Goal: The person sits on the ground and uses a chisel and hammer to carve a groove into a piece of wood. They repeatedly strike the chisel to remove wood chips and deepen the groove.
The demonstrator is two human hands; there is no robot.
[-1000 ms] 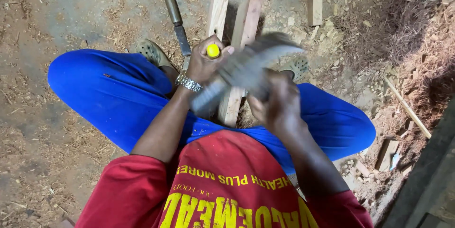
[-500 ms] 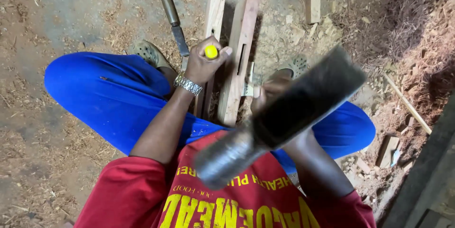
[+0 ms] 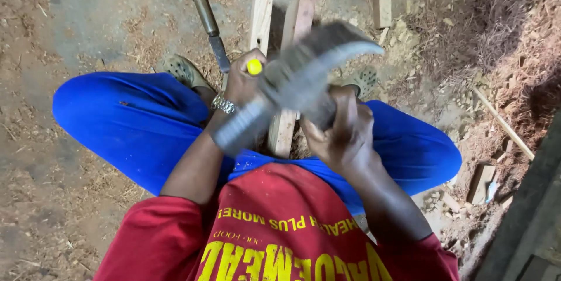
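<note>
The person sits on a dirt floor [image 3: 76,24] strewn with wood shavings, knees spread. The left hand [image 3: 242,82] is clenched around a tool with a yellow handle end [image 3: 254,67], held upright over a wooden plank [image 3: 283,132] that lies between the legs. The right hand [image 3: 342,132] grasps the handle of a mallet-like striking tool [image 3: 310,73], motion-blurred, positioned above the plank and just beside the yellow handle end. A metal bracelet [image 3: 223,104] sits on the left wrist. A second chisel [image 3: 211,30] lies on the ground beyond the left knee. Wood offcuts [image 3: 383,3] lie near the plank.
</note>
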